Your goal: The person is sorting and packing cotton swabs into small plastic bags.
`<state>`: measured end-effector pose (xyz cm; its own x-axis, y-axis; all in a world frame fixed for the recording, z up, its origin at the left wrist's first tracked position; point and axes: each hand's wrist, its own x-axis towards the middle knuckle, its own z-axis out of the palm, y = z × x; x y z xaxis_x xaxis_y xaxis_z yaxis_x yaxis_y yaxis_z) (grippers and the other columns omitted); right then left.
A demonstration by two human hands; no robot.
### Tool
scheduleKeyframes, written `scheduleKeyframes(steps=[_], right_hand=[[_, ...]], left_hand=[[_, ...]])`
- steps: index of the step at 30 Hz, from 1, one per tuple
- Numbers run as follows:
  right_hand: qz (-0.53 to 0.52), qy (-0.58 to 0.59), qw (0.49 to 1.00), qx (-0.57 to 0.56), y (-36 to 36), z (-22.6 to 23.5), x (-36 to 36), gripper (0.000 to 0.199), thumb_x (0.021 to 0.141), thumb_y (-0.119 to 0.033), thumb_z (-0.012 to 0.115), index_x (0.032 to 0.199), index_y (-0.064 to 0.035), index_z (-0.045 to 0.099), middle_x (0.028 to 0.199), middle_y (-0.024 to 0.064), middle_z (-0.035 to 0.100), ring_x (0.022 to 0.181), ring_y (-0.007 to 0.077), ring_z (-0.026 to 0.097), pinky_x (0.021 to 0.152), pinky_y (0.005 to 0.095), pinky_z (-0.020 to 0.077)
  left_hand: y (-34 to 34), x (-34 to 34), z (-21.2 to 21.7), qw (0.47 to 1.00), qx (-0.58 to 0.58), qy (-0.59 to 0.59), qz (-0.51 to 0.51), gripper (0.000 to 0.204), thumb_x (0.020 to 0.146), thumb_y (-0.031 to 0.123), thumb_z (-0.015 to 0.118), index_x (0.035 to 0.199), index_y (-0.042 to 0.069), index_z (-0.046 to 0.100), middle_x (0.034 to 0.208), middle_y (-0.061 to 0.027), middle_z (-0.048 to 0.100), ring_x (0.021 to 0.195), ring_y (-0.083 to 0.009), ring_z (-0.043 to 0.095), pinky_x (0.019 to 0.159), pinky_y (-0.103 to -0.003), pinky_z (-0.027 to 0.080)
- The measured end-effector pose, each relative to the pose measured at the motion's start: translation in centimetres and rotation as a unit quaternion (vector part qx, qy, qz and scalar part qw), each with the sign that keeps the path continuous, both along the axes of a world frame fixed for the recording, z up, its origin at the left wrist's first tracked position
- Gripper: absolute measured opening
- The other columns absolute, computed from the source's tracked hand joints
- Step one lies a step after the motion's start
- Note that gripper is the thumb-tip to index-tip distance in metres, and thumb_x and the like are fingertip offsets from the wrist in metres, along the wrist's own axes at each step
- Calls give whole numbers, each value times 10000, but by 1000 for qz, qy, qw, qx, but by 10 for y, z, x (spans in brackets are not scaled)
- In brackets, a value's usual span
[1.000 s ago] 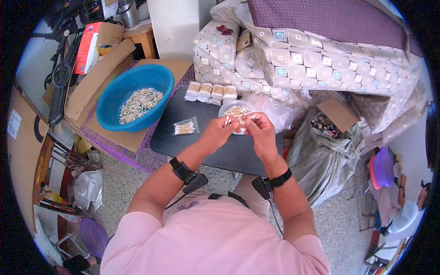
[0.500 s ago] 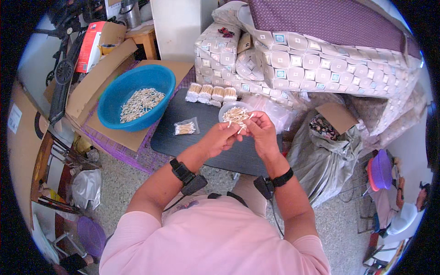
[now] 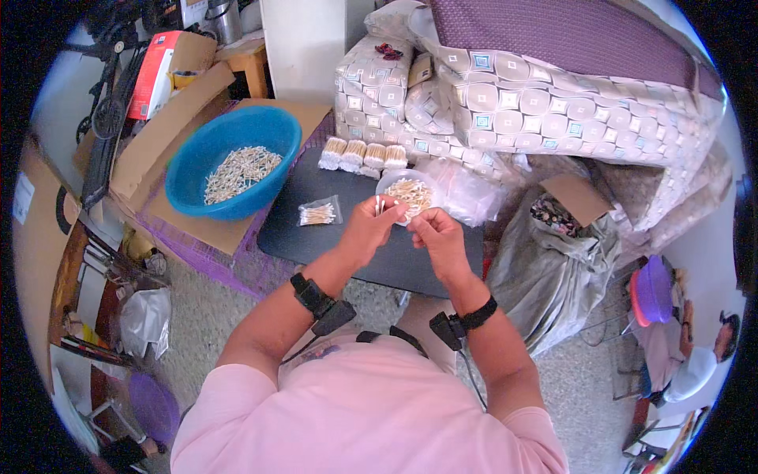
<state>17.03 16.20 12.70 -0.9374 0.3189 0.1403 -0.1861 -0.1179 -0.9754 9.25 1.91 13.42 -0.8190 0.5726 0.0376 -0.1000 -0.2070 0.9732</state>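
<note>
Bedding: a quilted, patterned heap (image 3: pixel 553 103) piled at 12 to 2 o'clock, behind the desk.
Desk: a dark flat board (image 3: pixel 347 237) at centre, carrying the small things.
Basin: a blue round basin (image 3: pixel 229 170) at 10 o'clock, on flattened cardboard, with pale sticks heaped inside.
Sack: a grey bag (image 3: pixel 553 268) at 3 o'clock, just beside the desk, its mouth open.
Bowl: a small clear bowl (image 3: pixel 407 193) of cotton swabs at 12 o'clock from the hands, near their fingertips.
Bundles: four tied bundles of swabs (image 3: pixel 362 155) in a row at the desk's far edge.
Packet: a small clear packet (image 3: pixel 318 213) of swabs at 9 o'clock from the hands.
Left hand: left hand (image 3: pixel 369 229), fingers pinched together on a few cotton swabs (image 3: pixel 380 206) held upright above the desk.
Right hand: right hand (image 3: pixel 437 237), fingers curled close; whether they grip anything I cannot tell.
</note>
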Motion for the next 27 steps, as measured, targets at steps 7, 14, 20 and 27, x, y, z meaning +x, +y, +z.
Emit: scheduleKeyframes(steps=[7, 14, 20, 27], right_hand=[[66, -75, 995, -20, -11, -6, 0, 150, 937, -194, 577, 942, -45, 595, 756, 15, 610, 614, 79, 544, 549, 226, 471], [61, -57, 996, -12, -19, -10, -2, 165, 957, -208, 546, 969, -52, 598, 817, 18, 612, 678, 83, 554, 595, 238, 488], [49, -66, 997, -10, -17, -10, -5, 150, 954, -194, 556, 964, -50, 598, 802, 13, 608, 683, 83, 555, 600, 239, 486], [-27, 17, 999, 20, -4, -2, -8, 102, 936, -162, 588, 961, -64, 591, 807, -7, 594, 675, 64, 534, 601, 222, 454]], left_hand=[[-10, -8, -6, 999, 33, 4, -22, 132, 902, 228, 636, 906, 100, 606, 712, 50, 562, 480, -15, 373, 404, -201, 264], [-15, -10, -6, 999, 33, 1, 3, 139, 906, 240, 634, 914, 104, 606, 709, 50, 555, 480, -20, 384, 400, -201, 272], [-20, -12, -4, 999, 33, -5, 0, 147, 918, 247, 616, 923, 100, 616, 723, 43, 567, 478, -24, 389, 403, -198, 279], [-21, -4, -27, 992, -83, 62, -78, 238, 960, 328, 536, 927, 105, 615, 746, 40, 578, 512, -28, 404, 434, -201, 309]])
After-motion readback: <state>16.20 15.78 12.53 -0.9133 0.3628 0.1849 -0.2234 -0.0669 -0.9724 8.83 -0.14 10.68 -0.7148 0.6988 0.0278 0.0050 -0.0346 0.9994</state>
